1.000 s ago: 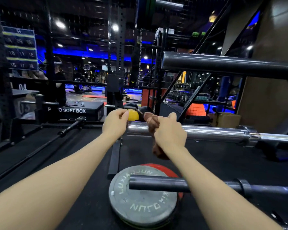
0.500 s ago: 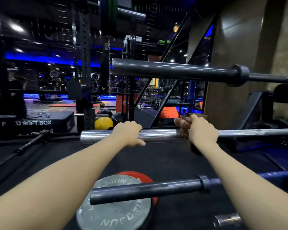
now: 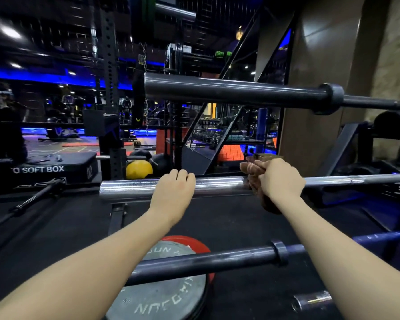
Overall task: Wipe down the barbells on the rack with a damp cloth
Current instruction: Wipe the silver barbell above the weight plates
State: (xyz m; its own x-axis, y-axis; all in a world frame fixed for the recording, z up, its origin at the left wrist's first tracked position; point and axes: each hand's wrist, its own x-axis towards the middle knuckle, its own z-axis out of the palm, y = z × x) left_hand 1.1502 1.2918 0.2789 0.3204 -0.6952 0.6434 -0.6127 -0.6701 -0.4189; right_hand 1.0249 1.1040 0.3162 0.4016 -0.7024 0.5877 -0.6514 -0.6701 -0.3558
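Observation:
A chrome barbell lies level across the middle of the view. My left hand grips its thick sleeve from above, fingers curled over the top. My right hand holds a brown cloth wrapped around the bar at the sleeve's inner end, with a fold hanging below. A dark barbell sits higher on the rack. Another dark barbell runs lower, under my forearms.
Grey and red weight plates lie stacked on the black floor below. A black soft box and a yellow ball stand at the left behind a rack upright. A brown wall rises at the right.
My right hand has slid the cloth rightward along the chrome bar, from near the sleeve's free end to its inner end. My left hand moved onto the sleeve. The view panned right.

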